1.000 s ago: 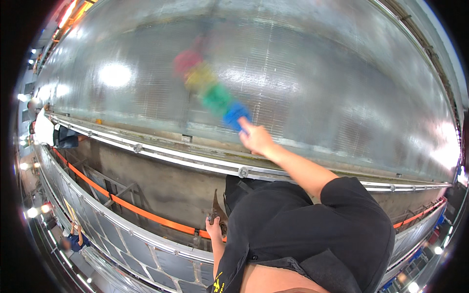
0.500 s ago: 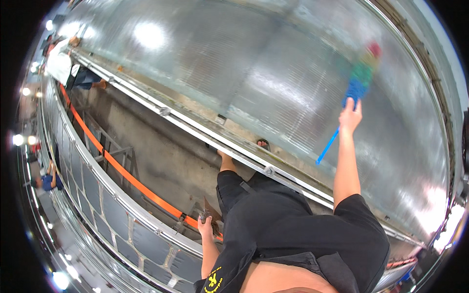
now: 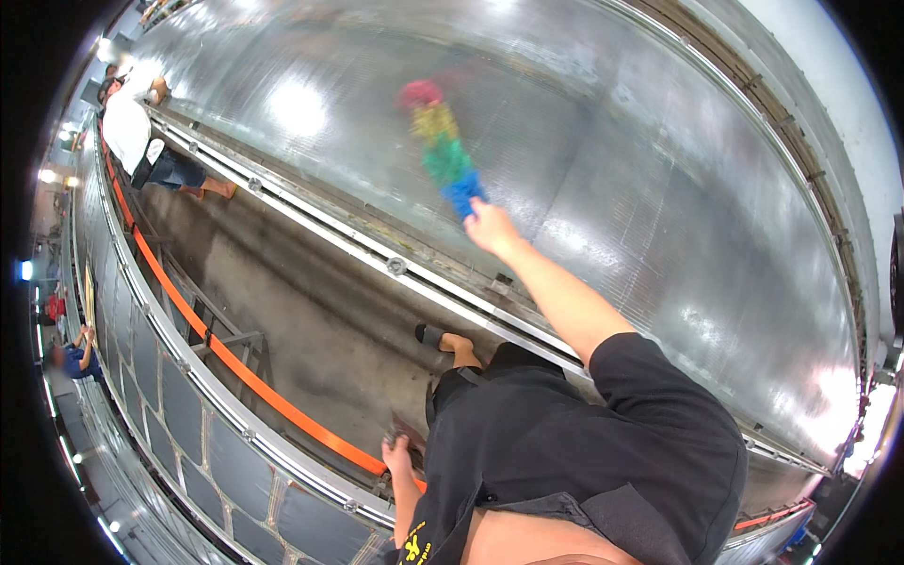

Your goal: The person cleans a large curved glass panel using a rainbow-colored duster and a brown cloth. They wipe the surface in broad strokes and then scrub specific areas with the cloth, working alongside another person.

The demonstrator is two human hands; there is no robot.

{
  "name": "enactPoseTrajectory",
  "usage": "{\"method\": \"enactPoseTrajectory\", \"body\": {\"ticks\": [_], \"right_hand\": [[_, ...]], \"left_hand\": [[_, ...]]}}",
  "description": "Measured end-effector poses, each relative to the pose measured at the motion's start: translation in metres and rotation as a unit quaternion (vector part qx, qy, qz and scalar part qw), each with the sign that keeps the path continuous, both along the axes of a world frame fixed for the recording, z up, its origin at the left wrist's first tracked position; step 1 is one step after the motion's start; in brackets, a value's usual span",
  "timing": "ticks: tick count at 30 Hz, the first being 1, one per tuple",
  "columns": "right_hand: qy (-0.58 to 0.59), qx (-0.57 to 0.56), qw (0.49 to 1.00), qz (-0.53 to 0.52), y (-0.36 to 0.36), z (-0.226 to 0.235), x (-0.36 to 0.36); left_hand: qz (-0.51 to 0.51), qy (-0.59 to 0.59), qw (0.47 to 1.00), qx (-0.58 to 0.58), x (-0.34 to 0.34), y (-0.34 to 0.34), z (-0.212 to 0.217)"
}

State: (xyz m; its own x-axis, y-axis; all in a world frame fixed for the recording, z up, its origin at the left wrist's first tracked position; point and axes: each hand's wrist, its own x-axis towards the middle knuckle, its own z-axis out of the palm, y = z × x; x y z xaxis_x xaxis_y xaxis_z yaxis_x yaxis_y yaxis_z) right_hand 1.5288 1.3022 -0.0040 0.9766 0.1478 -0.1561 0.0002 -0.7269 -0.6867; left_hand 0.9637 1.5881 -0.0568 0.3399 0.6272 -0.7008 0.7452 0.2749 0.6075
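My right hand (image 3: 490,229) is closed around a duster (image 3: 448,156) with blue, green, yellow and red fluffy bands, gripping it at the blue end. The duster is blurred and extends over the large grey metallic tabletop (image 3: 584,179), its red tip pointing away from me. Whether its fibres touch the surface I cannot tell. Low at my left side, my left hand (image 3: 397,454) is closed on a small brownish flat tool (image 3: 405,429). Most of that tool is hidden or too small to make out.
A metal rail (image 3: 397,266) runs along the table's near edge, against my body. Behind me an orange strip (image 3: 273,400) follows a second long bench of grey panels (image 3: 240,452). A person in white (image 3: 127,127) stands far left by the table; another in blue (image 3: 77,361) is beyond the bench.
My right hand has swept the duster leftward across the tabletop. My view and body have shifted along the table, and a foot shows in the aisle. My left hand keeps its hold.
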Motion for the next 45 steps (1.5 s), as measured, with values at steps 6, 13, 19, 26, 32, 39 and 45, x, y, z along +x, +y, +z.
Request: {"method": "enactPoseTrajectory", "body": {"ticks": [6,13,19,26,32,39,45], "right_hand": [[0.001,0.21,0.976,0.063,0.047,0.043,-0.013],[-0.115,0.182,0.925,-0.312,-0.068,0.058,0.037],[-0.038,0.169,0.873,-0.457,-0.1,0.003,0.186],[0.1,0.07,0.993,0.002,0.231,0.009,0.179],[0.083,0.353,0.928,0.084,0.225,0.028,0.159],[-0.074,0.108,0.955,-0.265,0.034,0.064,0.05],[-0.046,-0.108,0.925,-0.361,-0.027,0.031,-0.095]], "left_hand": [[-0.014,-0.067,0.994,0.086,0.113,0.118,0.028],[0.001,-0.05,0.996,0.073,0.14,0.168,0.019],[-0.146,0.018,0.989,0.01,0.113,0.159,0.012],[-0.183,0.138,0.971,0.071,0.146,0.201,0.058],[-0.11,0.038,0.988,0.097,0.294,0.251,0.083],[-0.229,-0.015,0.971,0.075,0.372,0.293,0.046],[-0.21,0.059,0.971,0.099,0.361,0.297,0.019]]}}
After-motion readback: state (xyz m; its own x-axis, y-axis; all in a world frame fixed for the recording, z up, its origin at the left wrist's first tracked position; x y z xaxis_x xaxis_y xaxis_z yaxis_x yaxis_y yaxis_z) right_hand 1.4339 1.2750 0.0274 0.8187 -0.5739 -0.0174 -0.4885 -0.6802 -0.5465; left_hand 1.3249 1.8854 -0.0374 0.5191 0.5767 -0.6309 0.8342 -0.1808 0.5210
